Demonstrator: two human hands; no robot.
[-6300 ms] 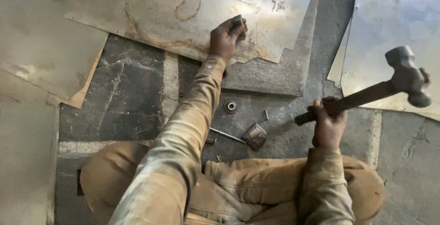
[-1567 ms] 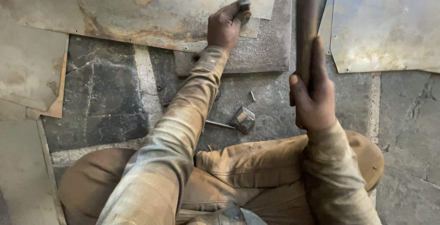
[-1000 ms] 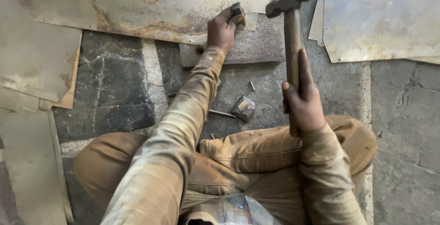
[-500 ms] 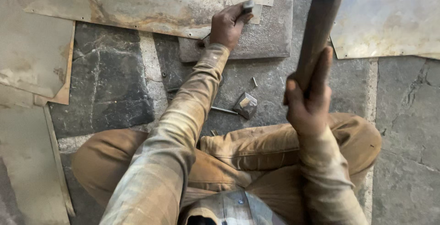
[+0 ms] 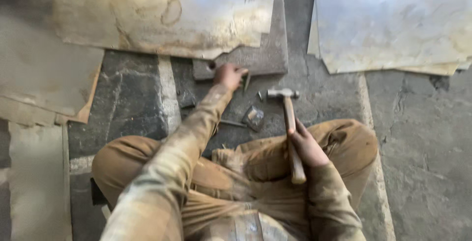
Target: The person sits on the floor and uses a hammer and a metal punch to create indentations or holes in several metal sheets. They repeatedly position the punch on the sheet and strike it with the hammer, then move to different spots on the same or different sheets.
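I sit cross-legged on a stone floor. My right hand (image 5: 306,145) grips the wooden handle of a hammer (image 5: 287,118), whose metal head rests low near the floor, just in front of my knee. My left hand (image 5: 228,75) reaches forward and holds a small dark punch-like tool (image 5: 247,80) at the near edge of a thick dark metal plate (image 5: 265,56). A hole shows in the plate by my fingers. A large thin metal sheet (image 5: 162,12) lies over the plate's far side.
More pale metal sheets (image 5: 393,20) lie at the right and another stack (image 5: 39,79) at the left. A small shiny metal piece (image 5: 254,116) and a thin rod (image 5: 231,122) rest on the floor between my hands.
The hammer has come down from raised overhead to resting low by my knee. My left hand has pulled back from on top of the plate to its near edge.
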